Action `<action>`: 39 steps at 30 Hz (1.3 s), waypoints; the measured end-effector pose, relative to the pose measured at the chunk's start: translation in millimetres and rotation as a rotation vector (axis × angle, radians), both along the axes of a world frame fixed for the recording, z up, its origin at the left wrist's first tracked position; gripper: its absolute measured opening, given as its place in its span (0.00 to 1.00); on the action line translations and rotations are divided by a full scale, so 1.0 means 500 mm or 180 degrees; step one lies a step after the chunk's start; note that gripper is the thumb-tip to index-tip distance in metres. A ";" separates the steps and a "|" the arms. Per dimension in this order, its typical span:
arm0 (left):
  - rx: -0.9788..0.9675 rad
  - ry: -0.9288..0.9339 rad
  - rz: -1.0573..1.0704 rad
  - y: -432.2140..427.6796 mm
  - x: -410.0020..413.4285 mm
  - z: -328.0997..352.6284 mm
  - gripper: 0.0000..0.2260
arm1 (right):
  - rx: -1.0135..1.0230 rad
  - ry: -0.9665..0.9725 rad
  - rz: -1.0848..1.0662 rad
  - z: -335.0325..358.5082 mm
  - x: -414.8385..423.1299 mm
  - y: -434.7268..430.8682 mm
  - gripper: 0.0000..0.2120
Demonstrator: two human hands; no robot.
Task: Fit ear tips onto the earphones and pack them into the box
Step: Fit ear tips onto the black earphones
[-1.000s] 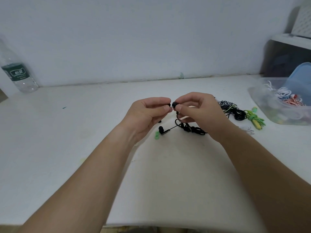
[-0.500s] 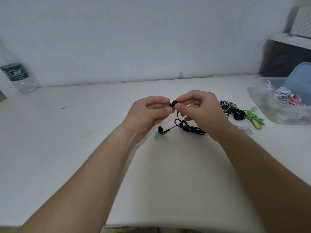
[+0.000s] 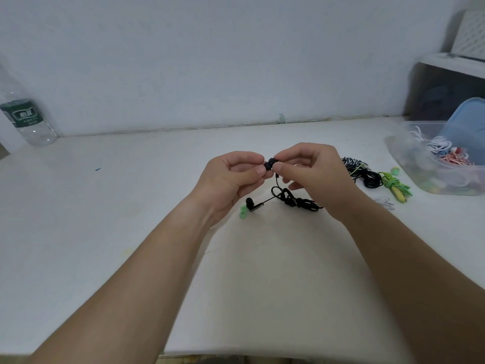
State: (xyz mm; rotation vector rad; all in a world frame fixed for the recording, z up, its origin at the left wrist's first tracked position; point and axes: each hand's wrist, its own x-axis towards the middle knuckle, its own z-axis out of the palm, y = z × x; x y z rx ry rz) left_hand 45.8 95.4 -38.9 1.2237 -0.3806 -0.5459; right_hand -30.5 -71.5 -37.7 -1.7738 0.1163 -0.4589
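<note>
**Two hands pinching one black earbud above a white surface**

One white surface [image 3: 105, 232] ran up to a pale wall. At its far right edge sat one clear plastic box [image 3: 417, 177], holding a tangle of white and red-and-white earphones, with one blue lid [image 3: 464, 127] leaning in behind them. One water bottle [image 3: 26, 122] with a green label stood at the far left, against the wall.

Two bare forearms reached in from the bottom. The left hand [image 3: 228, 179] and the right hand [image 3: 315, 174] met fingertip to fingertip over the middle of the surface, well apart from the box. Each hand's fingers were curled, and thumb and forefinger pinched one black earbud [image 3: 270, 164] between them. The fingertips covered the join, so I could not tell ear tip from earbud.

Four cable bundles lay between the right hand and the box: one black-and-white striped bundle [image 3: 353, 162], one black bundle [image 3: 371, 178], one green bundle [image 3: 393, 186] and one white bundle [image 3: 384, 202], this last partly hidden by the right wrist.

The held earbud's cable dropped to one knotted black coil [image 3: 296, 200] below the hands. The second black earbud [image 3: 250, 204] lay on the surface by the left wrist, with one green ear tip [image 3: 242, 214] just beside it.
</note>
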 end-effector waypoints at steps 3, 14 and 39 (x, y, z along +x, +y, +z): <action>-0.0002 0.0002 -0.0014 -0.001 0.000 -0.003 0.07 | 0.0053 0.0058 0.0069 0.001 -0.003 -0.002 0.04; -0.0033 0.0027 -0.0055 -0.001 0.001 -0.005 0.08 | 0.0075 0.0072 0.0148 -0.001 -0.004 -0.004 0.05; -0.0212 0.0026 0.0067 -0.011 -0.004 -0.010 0.07 | -0.0008 -0.0209 -0.0174 0.000 -0.003 0.012 0.05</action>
